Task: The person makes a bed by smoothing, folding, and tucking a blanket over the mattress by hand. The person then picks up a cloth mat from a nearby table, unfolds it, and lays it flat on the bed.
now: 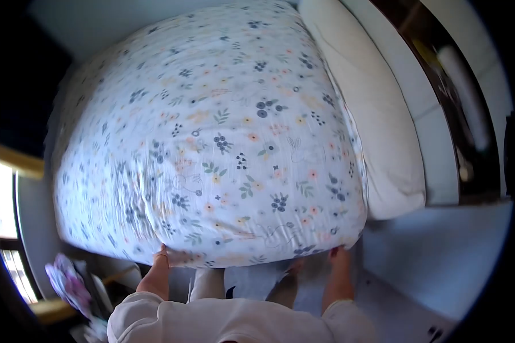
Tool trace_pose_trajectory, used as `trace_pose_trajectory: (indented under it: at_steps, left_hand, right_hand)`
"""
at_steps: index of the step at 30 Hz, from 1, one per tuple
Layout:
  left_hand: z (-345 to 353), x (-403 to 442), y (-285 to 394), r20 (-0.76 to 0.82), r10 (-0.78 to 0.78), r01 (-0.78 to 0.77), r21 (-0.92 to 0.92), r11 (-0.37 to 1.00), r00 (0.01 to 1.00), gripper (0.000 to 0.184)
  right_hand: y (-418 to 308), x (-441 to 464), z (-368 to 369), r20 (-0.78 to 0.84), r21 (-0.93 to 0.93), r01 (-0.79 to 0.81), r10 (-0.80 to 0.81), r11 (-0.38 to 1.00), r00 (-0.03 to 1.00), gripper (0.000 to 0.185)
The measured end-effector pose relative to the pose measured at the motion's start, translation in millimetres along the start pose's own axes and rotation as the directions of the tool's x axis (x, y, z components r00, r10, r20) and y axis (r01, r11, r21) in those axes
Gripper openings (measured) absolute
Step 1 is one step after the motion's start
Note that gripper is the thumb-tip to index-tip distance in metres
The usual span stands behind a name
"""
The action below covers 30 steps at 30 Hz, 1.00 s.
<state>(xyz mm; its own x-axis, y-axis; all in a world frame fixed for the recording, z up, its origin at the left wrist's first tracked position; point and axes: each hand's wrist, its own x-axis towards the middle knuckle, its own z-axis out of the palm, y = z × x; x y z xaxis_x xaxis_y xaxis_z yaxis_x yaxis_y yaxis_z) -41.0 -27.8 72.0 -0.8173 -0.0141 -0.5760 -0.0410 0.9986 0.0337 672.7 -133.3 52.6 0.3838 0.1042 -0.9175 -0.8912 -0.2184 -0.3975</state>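
Note:
A white duvet [240, 143] printed with flowers, leaves and outlined rabbits is spread over the bed. My left hand [162, 253] grips its near edge left of centre, with the other fingers out of sight beneath the fabric. Creases run up the cloth from that hand. At the near right corner my right hand [338, 251] is closed on the same edge, its fingers partly hidden by the duvet. Along the right end of the bed lies a long cream pillow [377, 114].
Behind the pillow is a pale headboard with a dark shelf recess [469, 114] holding several items. A bright window [0, 200] is at far left. Below it, a pinkish-purple cloth bundle [68, 283] lies near the bed's left side. Grey floor [395, 303] shows at lower right.

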Motion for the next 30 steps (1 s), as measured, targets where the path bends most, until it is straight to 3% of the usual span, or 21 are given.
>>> trace_pose_trajectory:
  at_steps: [1, 3, 4, 6, 7, 8, 9, 11, 12, 14, 17, 19, 20, 22, 23, 25, 26, 28, 30]
  left_hand:
    - [18.6, -17.5, -27.0, 0.180, -0.122, 0.154, -0.181, 0.971, 0.976, 0.083]
    - [50.3, -51.0, -77.0, 0.544, -0.206, 0.478, -0.425, 0.769, 0.814, 0.085]
    - [74.3, -69.0, -85.6, 0.577, -0.302, 0.609, -0.466, 0.641, 0.759, 0.075]
    - [118.6, -110.3, -96.7, 0.521, -0.184, 0.537, -0.688, 0.487, 0.834, 0.052]
    - [134.3, -125.6, -98.2, 0.511, -0.139, 0.511, -0.723, 0.465, 0.848, 0.044]
    - [144.5, -135.1, -101.4, 0.497, -0.097, 0.484, -0.753, 0.445, 0.862, 0.037]
    - [153.0, -138.6, -101.6, 0.490, -0.045, 0.476, -0.815, 0.331, 0.871, 0.030]
    - [161.5, -141.4, -105.0, 0.473, -0.058, 0.468, -0.833, 0.295, 0.879, 0.033]
    - [161.4, -141.0, -100.7, 0.462, -0.065, 0.460, -0.841, 0.284, 0.884, 0.034]
    - [138.3, -174.0, -83.5, 0.387, -0.121, 0.401, -0.817, 0.416, 0.914, 0.039]
    - [142.9, -160.6, -89.7, 0.368, -0.074, 0.349, -0.773, 0.530, 0.927, 0.044]
    - [152.1, -146.2, -102.2, 0.305, -0.038, 0.258, -0.725, 0.638, 0.952, 0.040]
    - [158.5, -138.8, -109.9, 0.279, -0.011, 0.209, -0.690, 0.693, 0.960, 0.039]
    - [170.6, -97.4, -130.7, 0.479, 0.167, 0.428, -0.863, 0.268, 0.861, 0.029]
    - [174.7, -77.2, -138.4, 0.552, 0.272, 0.561, -0.826, 0.050, 0.789, 0.026]
    - [156.6, -84.7, -152.4, 0.545, 0.118, 0.517, -0.831, 0.206, 0.830, 0.030]
    - [147.4, -89.5, -158.0, 0.497, -0.005, 0.459, -0.798, 0.390, 0.868, 0.032]
    - [118.2, -121.7, -140.6, 0.345, -0.175, 0.354, -0.568, 0.743, 0.922, 0.037]
    - [81.1, -163.0, -105.7, 0.138, -0.176, 0.208, -0.266, 0.941, 0.975, 0.042]
  right_hand:
    - [-9.3, 3.0, 0.2, -0.013, -0.074, -0.057, 0.057, 0.996, 0.998, 0.020]
    - [-15.0, 5.0, 3.3, -0.083, -0.254, -0.117, 0.099, 0.960, 0.992, 0.018]
    - [-16.4, -2.2, 8.0, -0.129, -0.342, -0.138, 0.099, 0.929, 0.987, 0.017]
    - [-20.1, 50.7, -16.0, -0.255, -0.574, -0.212, 0.074, 0.791, 0.964, 0.017]
    - [-18.8, 53.0, -17.8, -0.340, -0.645, -0.218, -0.018, 0.733, 0.940, 0.020]
    - [-20.7, 45.2, -22.6, -0.296, -0.721, -0.206, -0.025, 0.662, 0.955, 0.015]
    - [-27.6, 32.1, -27.0, -0.253, -0.787, -0.189, -0.027, 0.588, 0.967, 0.010]
    - [-37.8, 16.8, -38.8, -0.174, -0.897, -0.139, -0.046, 0.421, 0.984, 0.008]
    - [-41.0, 13.1, -37.7, -0.149, -0.933, -0.103, -0.110, 0.346, 0.983, 0.010]
    - [-44.8, 3.9, -44.5, -0.075, -0.988, -0.032, -0.293, 0.150, 0.953, 0.013]
    - [-49.1, -16.7, -57.9, 0.048, -0.996, -0.011, -0.603, -0.093, 0.796, 0.018]
    - [-50.5, -31.8, -63.1, 0.089, -0.986, -0.032, -0.669, -0.166, 0.738, 0.021]
    - [-51.5, -37.3, -63.0, 0.091, -0.981, -0.038, -0.634, -0.188, 0.768, 0.027]
    - [-51.5, -53.9, -52.2, 0.092, -0.974, -0.043, -0.558, -0.224, 0.825, 0.039]
    - [-47.3, -67.5, -40.6, 0.079, -0.978, -0.039, -0.536, -0.206, 0.841, 0.039]
    - [-38.6, -94.3, -25.5, 0.055, -0.983, -0.038, -0.487, -0.179, 0.872, 0.039]
    - [-35.4, -95.3, -22.2, 0.052, -0.984, -0.037, -0.476, -0.175, 0.878, 0.039]
    - [-37.1, -85.1, -23.2, 0.046, -0.989, -0.030, -0.492, -0.147, 0.869, 0.040]
    - [-41.7, -73.0, -25.3, 0.051, -0.994, -0.007, -0.528, -0.107, 0.848, 0.041]
